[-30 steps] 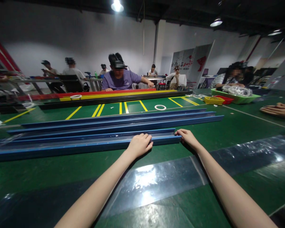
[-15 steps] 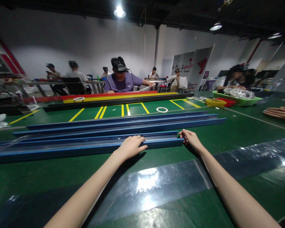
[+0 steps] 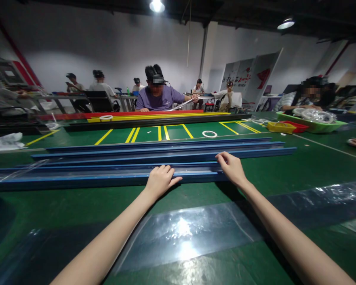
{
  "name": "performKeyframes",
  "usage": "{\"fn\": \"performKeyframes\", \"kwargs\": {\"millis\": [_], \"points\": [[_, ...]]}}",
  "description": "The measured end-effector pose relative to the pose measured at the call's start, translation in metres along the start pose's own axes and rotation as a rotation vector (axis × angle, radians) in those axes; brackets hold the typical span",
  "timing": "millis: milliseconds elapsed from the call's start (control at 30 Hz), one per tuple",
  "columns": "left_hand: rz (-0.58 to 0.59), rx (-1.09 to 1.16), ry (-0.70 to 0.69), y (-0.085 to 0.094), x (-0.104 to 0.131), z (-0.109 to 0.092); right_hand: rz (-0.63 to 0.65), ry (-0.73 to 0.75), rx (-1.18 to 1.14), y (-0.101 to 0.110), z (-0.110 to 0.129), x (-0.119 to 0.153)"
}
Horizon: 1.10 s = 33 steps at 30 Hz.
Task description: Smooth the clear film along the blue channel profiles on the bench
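A long blue channel-shaped profile (image 3: pixel 77 183) lies nearest to me, with a clear film strip inside it. My left hand (image 3: pixel 161 181) is on this profile, its fingers bent over the front wall and the thumb pointing right. At the profile's right end my right hand (image 3: pixel 231 168) is raised, thumb and forefinger pinched together above the channel. Whatever sits between those fingertips is too small to make out. More blue profiles (image 3: pixel 166 152) lie parallel just behind.
A wide clear plastic sheet (image 3: pixel 192 233) lies across the green table (image 3: pixel 284 174) before me. Further back are a white ring (image 3: pixel 209 134), yellow and black profiles (image 3: pixel 154 122), and a green basket (image 3: pixel 329 126). A person in purple (image 3: pixel 158 99) sits opposite.
My right hand has risen and moved left from the profile's end to over the channel. The left hand stays on the profile, its fingers more bent. The view has shifted slightly.
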<state>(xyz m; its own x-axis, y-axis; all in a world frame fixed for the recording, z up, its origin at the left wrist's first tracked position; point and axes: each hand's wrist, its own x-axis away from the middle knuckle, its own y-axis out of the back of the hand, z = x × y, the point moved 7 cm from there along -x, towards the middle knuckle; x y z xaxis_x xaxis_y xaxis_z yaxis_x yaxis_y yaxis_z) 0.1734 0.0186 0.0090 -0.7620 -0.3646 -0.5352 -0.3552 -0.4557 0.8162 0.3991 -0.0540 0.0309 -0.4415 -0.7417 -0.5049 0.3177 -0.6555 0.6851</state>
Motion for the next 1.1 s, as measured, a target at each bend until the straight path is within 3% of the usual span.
{"fn": "performKeyframes", "kwargs": {"millis": [233, 467, 767, 933, 1100], "points": [[-0.014, -0.016, 0.013, 0.001, 0.001, -0.002, 0.139, 0.223, 0.272, -0.035, 0.047, 0.01], [-0.05, -0.004, 0.005, 0.001, 0.002, -0.003, 0.108, 0.321, 0.428, -0.054, 0.064, 0.025], [-0.113, -0.034, -0.022, 0.005, 0.004, -0.005, -0.085, 0.539, 0.401, -0.048, 0.068, 0.03], [-0.13, -0.017, -0.054, 0.008, 0.004, -0.007, -0.141, 0.544, 0.383, -0.042, 0.062, 0.031], [-0.146, -0.002, -0.043, 0.007, 0.005, -0.005, -0.196, 0.494, 0.408, -0.027, 0.04, 0.028]]}}
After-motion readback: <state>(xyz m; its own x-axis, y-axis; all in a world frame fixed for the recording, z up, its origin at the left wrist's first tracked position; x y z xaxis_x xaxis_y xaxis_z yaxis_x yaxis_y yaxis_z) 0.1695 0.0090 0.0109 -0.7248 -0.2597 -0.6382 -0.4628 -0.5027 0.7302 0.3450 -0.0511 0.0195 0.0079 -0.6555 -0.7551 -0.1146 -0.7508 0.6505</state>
